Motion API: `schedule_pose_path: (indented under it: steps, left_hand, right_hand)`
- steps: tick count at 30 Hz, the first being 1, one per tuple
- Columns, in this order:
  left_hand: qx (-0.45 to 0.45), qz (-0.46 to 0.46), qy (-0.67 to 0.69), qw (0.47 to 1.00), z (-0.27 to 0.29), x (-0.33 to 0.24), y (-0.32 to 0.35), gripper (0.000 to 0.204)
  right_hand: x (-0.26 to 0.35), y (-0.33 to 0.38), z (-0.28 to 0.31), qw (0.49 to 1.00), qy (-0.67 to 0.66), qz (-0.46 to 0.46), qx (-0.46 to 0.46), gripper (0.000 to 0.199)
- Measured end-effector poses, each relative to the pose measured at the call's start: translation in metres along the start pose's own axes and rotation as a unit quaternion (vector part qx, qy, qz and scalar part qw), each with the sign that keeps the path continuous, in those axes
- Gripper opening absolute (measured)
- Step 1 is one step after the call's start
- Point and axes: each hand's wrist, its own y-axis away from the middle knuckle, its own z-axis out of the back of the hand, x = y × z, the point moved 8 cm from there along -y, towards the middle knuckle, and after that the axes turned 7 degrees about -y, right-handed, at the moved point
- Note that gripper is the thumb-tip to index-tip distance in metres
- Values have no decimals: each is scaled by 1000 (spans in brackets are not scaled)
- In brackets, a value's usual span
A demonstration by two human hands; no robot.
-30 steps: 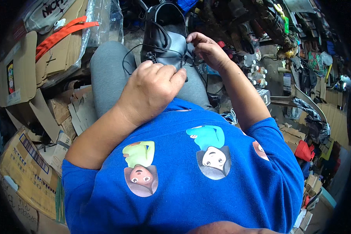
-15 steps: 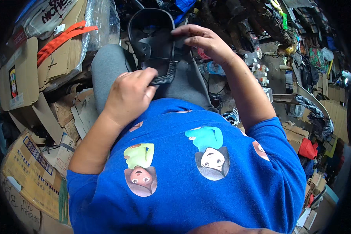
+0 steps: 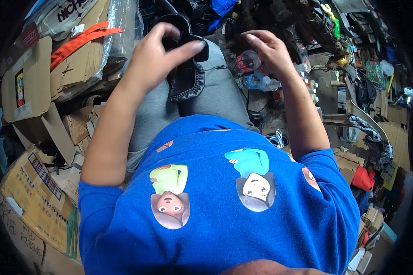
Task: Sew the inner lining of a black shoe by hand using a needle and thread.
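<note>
Across my grey-clad thighs lies a black leather shoe (image 3: 186, 85), its near edge puckered with gathers. Its far part bends up behind my left hand (image 3: 158, 52), whose curled fingers and thumb grip it from the left; part of the shoe is hidden there. A thin dark strand (image 3: 217, 67) runs from the shoe's right side over my thigh. Off to the right, apart from the shoe, my right hand (image 3: 273, 52) is raised with thumb and fingertips drawn together. Whatever they pinch is lost against the dark background.
Flattened cardboard (image 3: 80, 59) with an orange strap (image 3: 85, 43) is stacked at the left, above a printed carton (image 3: 36, 197). Plastic bottles (image 3: 257, 81) stand right of my knees. A bent strip (image 3: 369, 121) and a red bag (image 3: 363, 177) lie farther right.
My left hand has gone up and away from the gathered edge to the shoe's far part, which now folds upward. My right hand has left the shoe's side and moved right.
</note>
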Motion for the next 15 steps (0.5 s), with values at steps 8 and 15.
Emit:
schedule_pose_path:
  steps: [8,15]
  left_hand:
    - [156,110,-157,969,-34,18,-42,71]
    - [250,111,86,958,-32,12,-21,59]
  right_hand:
    - [54,24,-101,926,225,114,283,25]
    - [48,21,-113,922,213,145,291,24]
